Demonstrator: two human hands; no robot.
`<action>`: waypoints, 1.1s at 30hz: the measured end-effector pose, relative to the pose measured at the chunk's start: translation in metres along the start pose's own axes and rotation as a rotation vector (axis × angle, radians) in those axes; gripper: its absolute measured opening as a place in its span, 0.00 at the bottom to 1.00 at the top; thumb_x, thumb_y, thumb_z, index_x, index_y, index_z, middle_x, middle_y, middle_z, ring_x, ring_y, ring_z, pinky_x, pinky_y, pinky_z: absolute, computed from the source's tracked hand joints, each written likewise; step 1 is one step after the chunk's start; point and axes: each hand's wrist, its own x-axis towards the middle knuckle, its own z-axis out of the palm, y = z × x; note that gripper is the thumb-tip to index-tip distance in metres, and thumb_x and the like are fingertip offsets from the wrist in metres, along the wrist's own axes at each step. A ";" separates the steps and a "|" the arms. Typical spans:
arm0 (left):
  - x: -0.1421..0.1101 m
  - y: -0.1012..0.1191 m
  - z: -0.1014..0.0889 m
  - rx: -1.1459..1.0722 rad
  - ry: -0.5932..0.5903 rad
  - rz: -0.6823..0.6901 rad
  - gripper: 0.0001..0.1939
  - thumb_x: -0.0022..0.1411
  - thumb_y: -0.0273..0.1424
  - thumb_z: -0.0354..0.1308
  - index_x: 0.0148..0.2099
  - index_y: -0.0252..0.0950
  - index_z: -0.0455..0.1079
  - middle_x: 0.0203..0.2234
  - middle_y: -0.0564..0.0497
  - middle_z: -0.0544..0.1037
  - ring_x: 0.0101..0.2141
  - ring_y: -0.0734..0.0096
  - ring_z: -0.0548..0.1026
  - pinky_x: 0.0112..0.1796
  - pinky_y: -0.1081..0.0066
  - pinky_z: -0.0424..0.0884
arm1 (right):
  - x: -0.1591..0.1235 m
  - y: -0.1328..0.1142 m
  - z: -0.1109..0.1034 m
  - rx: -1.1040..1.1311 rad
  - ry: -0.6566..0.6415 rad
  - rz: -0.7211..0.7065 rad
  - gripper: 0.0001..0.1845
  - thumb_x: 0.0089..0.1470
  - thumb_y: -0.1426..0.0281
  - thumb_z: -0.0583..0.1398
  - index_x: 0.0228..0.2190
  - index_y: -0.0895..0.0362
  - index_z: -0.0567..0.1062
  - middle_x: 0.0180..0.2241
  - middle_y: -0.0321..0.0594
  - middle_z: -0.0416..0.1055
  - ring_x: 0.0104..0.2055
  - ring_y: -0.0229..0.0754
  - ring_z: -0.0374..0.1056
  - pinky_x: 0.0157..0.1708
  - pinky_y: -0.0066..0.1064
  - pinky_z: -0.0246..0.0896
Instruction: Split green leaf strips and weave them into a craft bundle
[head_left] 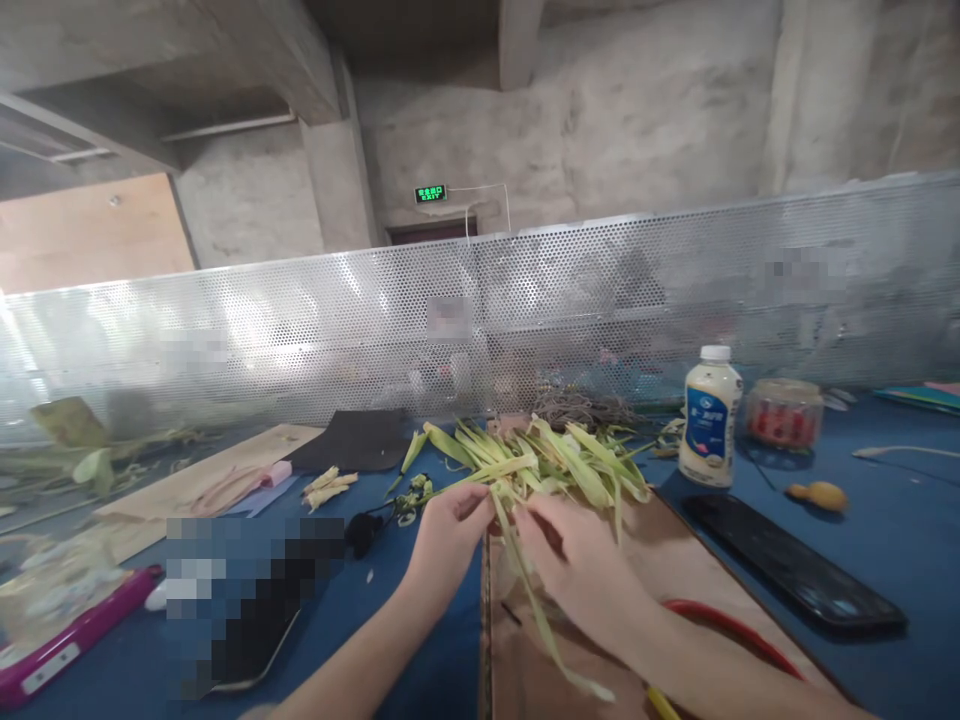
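My left hand (448, 540) and my right hand (577, 565) meet over a brown cardboard sheet (675, 560) on the blue table. Both pinch the same long pale green leaf strips (525, 590), which hang down between the hands and trail toward the front edge. Just behind the hands lies a pile of green and yellow leaves (555, 460). My left fingers are curled on a strip near its upper end. My right fingers are closed on the strips slightly to the right.
A white bottle with a blue label (709, 415) and a clear jar of red things (785, 410) stand at the right. A black phone (795, 572) lies beside the cardboard. A perforated metal screen (300, 320) runs across the back. A pink case (67, 640) lies at the left.
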 end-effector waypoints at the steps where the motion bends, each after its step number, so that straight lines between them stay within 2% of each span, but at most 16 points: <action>1: 0.000 0.001 0.000 0.002 0.009 0.002 0.10 0.52 0.35 0.55 0.27 0.33 0.71 0.14 0.57 0.68 0.20 0.77 0.66 0.25 0.78 0.62 | 0.003 0.001 -0.003 0.041 0.016 0.034 0.12 0.55 0.66 0.49 0.22 0.56 0.62 0.20 0.34 0.64 0.23 0.36 0.59 0.24 0.27 0.51; 3: 0.000 0.002 0.000 0.009 0.017 0.017 0.10 0.52 0.35 0.56 0.26 0.33 0.70 0.15 0.57 0.68 0.19 0.78 0.65 0.24 0.78 0.60 | 0.009 0.003 -0.008 0.105 0.016 0.080 0.08 0.53 0.66 0.51 0.28 0.56 0.65 0.24 0.36 0.66 0.25 0.37 0.61 0.25 0.28 0.53; 6: 0.001 0.000 -0.001 0.016 0.016 0.029 0.09 0.53 0.34 0.56 0.27 0.33 0.70 0.15 0.57 0.69 0.19 0.79 0.64 0.23 0.79 0.59 | 0.014 0.007 -0.010 0.147 -0.015 0.039 0.07 0.53 0.66 0.53 0.32 0.56 0.67 0.29 0.37 0.67 0.29 0.38 0.62 0.28 0.29 0.56; 10: 0.002 -0.004 -0.001 -0.043 -0.067 0.010 0.10 0.53 0.35 0.56 0.29 0.32 0.68 0.14 0.58 0.67 0.16 0.81 0.62 0.20 0.80 0.57 | 0.014 0.012 -0.007 0.183 -0.027 -0.064 0.05 0.54 0.69 0.52 0.29 0.56 0.68 0.30 0.37 0.67 0.32 0.37 0.63 0.32 0.29 0.57; 14: -0.001 -0.005 0.000 -0.152 -0.166 -0.023 0.11 0.52 0.36 0.58 0.31 0.33 0.67 0.16 0.57 0.69 0.16 0.81 0.63 0.20 0.79 0.60 | 0.016 0.019 -0.003 0.169 0.010 -0.098 0.05 0.53 0.71 0.53 0.28 0.56 0.68 0.27 0.36 0.67 0.30 0.38 0.63 0.31 0.30 0.58; 17: -0.002 -0.002 0.001 -0.144 -0.167 -0.025 0.12 0.51 0.37 0.58 0.29 0.32 0.66 0.17 0.55 0.70 0.17 0.80 0.64 0.21 0.78 0.61 | 0.018 0.026 0.000 0.137 0.032 -0.141 0.04 0.52 0.72 0.54 0.29 0.56 0.69 0.27 0.36 0.68 0.29 0.37 0.63 0.30 0.30 0.59; 22: -0.002 0.000 0.001 -0.153 -0.151 0.003 0.13 0.52 0.39 0.57 0.27 0.32 0.66 0.18 0.54 0.70 0.19 0.79 0.64 0.22 0.78 0.61 | 0.019 0.026 -0.003 0.041 0.059 -0.240 0.06 0.52 0.74 0.53 0.32 0.57 0.69 0.29 0.38 0.68 0.32 0.39 0.63 0.33 0.32 0.61; 27: -0.002 -0.001 0.000 -0.244 -0.145 -0.033 0.12 0.53 0.37 0.57 0.29 0.31 0.68 0.17 0.54 0.69 0.20 0.78 0.64 0.23 0.76 0.63 | 0.016 0.021 -0.006 -0.061 0.072 -0.372 0.12 0.53 0.76 0.51 0.37 0.56 0.70 0.33 0.41 0.69 0.37 0.42 0.63 0.38 0.36 0.61; 33: -0.004 0.003 -0.001 -0.314 -0.209 -0.027 0.12 0.54 0.36 0.56 0.27 0.32 0.65 0.19 0.53 0.69 0.20 0.78 0.65 0.25 0.76 0.63 | 0.015 0.022 -0.008 -0.037 0.028 -0.321 0.16 0.52 0.76 0.50 0.42 0.57 0.69 0.38 0.44 0.70 0.41 0.43 0.63 0.40 0.37 0.60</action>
